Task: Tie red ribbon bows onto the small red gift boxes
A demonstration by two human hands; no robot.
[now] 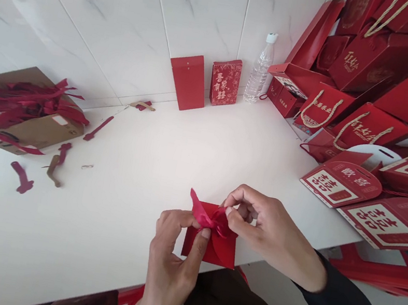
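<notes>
Across the white table (114, 231), left to right, come an open carton (41, 134) of ribbons (2, 109), the left hand (175, 255) pinching a pink ribbon (202, 216) over a red packet (225, 257) at the near edge, the right hand (264, 223) pinching the ribbon's right side, a bag (322, 108) lettered “安居乐业” and a box (328, 186) marked “囍”.

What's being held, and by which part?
A magenta ribbon: the left hand pinches it near its middle, the right hand its right side; loop or end unclear.
</notes>
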